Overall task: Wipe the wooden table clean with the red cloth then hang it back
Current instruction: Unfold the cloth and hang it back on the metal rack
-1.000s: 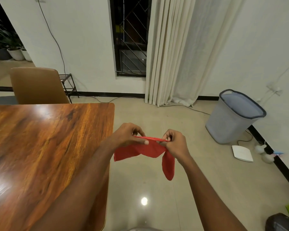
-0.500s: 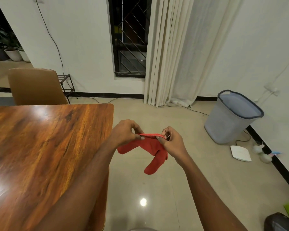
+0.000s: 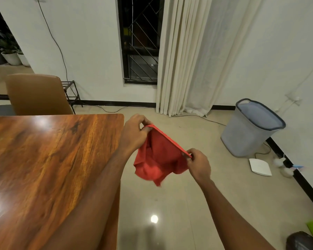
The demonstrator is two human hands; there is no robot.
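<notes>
Both pinching red cloth (image 3: 161,159) hem: left hand (image 3: 134,135), right hand (image 3: 199,165) | beside wooden table (image 3: 43,159) edge

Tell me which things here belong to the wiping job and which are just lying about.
Job: red cloth, wooden table, left hand, right hand.
Lying about: brown chair, grey laundry basket, curtain.

Cloth (image 3: 159,159) right of the table (image 3: 43,159), chair (image 3: 36,94) behind the table, basket (image 3: 249,134) farther right near the wall (image 3: 278,51)
</notes>
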